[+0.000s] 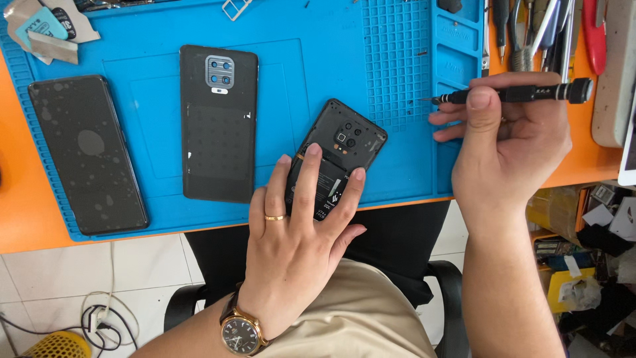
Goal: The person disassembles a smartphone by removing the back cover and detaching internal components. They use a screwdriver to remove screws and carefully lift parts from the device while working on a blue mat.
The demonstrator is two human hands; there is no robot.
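The opened phone point(338, 159) lies tilted at the near edge of the blue mat point(298, 40), on the orange surface point(26, 232). The left hand point(301, 225) rests flat on it, fingers spread. The right hand point(507, 142), apart at the mat's right edge, is clamped on a black screwdriver point(517, 93). A back cover point(218, 126) lies just left of the phone.
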